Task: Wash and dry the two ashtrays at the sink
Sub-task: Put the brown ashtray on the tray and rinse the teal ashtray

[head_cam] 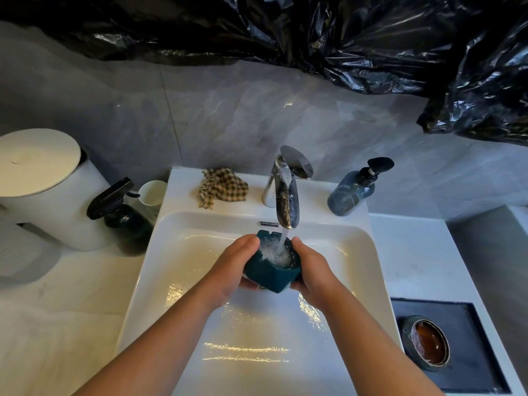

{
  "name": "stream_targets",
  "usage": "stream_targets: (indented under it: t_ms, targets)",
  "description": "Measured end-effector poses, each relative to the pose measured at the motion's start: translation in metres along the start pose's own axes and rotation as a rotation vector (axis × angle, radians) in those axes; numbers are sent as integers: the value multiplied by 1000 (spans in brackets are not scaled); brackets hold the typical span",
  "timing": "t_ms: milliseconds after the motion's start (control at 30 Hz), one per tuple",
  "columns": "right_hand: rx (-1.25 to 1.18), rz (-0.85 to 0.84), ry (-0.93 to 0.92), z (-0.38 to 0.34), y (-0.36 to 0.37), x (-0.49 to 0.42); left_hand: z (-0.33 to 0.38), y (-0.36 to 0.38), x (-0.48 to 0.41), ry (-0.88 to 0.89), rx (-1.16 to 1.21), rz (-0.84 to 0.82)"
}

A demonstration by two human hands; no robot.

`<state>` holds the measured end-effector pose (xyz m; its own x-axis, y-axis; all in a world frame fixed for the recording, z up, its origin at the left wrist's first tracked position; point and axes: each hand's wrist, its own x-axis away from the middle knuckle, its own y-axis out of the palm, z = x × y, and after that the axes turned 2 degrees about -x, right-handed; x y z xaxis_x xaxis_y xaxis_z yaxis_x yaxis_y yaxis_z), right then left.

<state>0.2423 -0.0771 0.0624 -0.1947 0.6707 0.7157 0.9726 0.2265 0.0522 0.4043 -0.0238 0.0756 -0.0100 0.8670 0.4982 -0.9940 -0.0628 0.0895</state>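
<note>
A dark teal square ashtray point(270, 274) is held over the white sink point(177, 252) under the running chrome faucet point(287, 195). Water pours into its bowl and froths there. My left hand point(233, 267) grips its left side, and my right hand point(313, 270) grips its right side. A second ashtray point(427, 342), round with an amber glass centre, lies on a black tray point(468, 367) to the right of the sink. A checked cloth point(223, 187) lies crumpled on the sink's back ledge, left of the faucet.
A blue soap pump bottle point(353, 190) stands right of the faucet. On the left counter are a dark spray bottle point(123, 215), a white cup point(153, 194) and a white lidded bin point(43, 184). Black plastic sheeting point(343, 38) hangs above.
</note>
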Motion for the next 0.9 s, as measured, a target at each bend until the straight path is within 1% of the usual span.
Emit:
stream_targets:
  t_ms: [67,167,267,333,367,500,600,700,833,900]
  targets:
    - [-31,2,66,-2,-2,0,-5,2,0,56,-75,-4]
    - [-88,4,155,-3,-3,0,-11,6,2,115,-87,14]
    - [-151,-41,220,-3,-2,2,-9,11,4,109,-93,71]
    - [-148,-85,167,-4,0,6,-6,13,2,64,-83,119]
    - [-104,-102,122,-3,0,9,-6,14,0,28,-78,141]
    - [240,-127,-89,1,3,20,-3,12,-8,-169,-57,209]
    - [365,-139,-209,4,3,22,1,10,-10,-314,-49,187]
    - [363,-106,-213,4,2,21,6,8,-8,-363,-78,131]
    - [203,-63,-193,-2,1,19,11,12,-5,-389,-52,82]
    - [179,-15,-149,-9,4,19,11,15,-6,-367,-67,87]
